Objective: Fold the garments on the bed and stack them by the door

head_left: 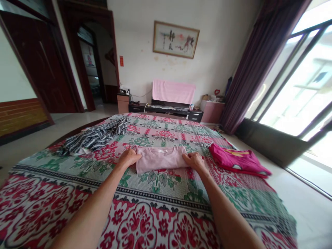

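Note:
A light pink shirt (162,159), folded into a wide band with its neckline at the far side, lies on the patterned cloth (140,221) in front of me. My left hand (130,157) is closed on the shirt's left end, thumb on top. At the opposite end, my right hand (194,160) pinches the fabric between thumb and fingers. The undersides of both grips are hidden.
To the right lies a folded magenta garment (238,160). A black-and-white striped garment (94,136) sits heaped at the far left of the cloth. Beyond stand a low black cabinet (195,116) and a pink cloth (173,90) draped over something.

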The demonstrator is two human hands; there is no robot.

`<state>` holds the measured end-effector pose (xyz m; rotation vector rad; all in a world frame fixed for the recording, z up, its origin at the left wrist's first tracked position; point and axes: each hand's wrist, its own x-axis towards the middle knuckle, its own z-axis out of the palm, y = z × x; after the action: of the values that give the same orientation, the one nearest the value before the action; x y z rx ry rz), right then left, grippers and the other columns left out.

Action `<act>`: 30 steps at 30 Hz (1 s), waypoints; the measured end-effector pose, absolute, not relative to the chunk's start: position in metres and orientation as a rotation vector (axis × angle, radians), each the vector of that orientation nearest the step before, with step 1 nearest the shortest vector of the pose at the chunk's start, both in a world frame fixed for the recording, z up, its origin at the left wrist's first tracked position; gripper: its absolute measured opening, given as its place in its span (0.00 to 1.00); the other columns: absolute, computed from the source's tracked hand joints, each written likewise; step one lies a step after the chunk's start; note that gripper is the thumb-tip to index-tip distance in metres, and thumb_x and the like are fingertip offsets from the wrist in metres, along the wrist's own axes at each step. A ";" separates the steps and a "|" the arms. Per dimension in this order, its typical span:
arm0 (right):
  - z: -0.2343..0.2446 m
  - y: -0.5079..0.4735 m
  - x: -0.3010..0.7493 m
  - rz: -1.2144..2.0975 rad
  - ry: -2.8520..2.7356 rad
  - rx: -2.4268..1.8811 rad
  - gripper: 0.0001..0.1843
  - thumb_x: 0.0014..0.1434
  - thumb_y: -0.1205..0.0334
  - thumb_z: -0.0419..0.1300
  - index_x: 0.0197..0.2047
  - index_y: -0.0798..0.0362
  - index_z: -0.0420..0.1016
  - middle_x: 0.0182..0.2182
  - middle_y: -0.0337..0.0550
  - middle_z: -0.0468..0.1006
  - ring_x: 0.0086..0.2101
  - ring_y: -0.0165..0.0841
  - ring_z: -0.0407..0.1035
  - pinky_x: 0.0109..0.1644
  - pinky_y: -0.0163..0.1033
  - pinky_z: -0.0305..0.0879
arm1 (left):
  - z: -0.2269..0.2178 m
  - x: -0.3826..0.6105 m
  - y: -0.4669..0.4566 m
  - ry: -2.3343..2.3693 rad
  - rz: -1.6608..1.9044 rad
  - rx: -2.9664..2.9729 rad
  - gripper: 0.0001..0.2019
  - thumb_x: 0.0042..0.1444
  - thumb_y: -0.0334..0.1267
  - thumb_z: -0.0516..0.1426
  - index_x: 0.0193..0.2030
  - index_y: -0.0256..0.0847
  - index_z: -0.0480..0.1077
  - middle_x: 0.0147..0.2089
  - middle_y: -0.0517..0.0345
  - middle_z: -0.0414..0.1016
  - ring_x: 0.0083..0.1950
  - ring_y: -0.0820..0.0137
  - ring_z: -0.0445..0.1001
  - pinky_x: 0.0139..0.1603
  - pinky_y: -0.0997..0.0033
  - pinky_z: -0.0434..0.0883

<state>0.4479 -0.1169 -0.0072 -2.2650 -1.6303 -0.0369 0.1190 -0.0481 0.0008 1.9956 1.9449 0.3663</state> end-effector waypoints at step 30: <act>-0.010 -0.102 0.446 0.336 -1.459 -1.938 0.14 0.51 0.55 0.56 0.31 0.55 0.78 0.22 0.36 0.73 0.25 0.29 0.65 0.25 0.30 0.50 | 0.000 0.118 -0.051 1.594 0.712 1.525 0.11 0.39 0.44 0.57 0.19 0.40 0.62 0.15 0.66 0.60 0.20 0.74 0.60 0.21 0.76 0.52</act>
<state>0.4458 -0.1015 -0.0099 -1.9379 -1.4589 0.3358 0.1176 -0.0509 -0.0001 1.5246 1.5945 0.7124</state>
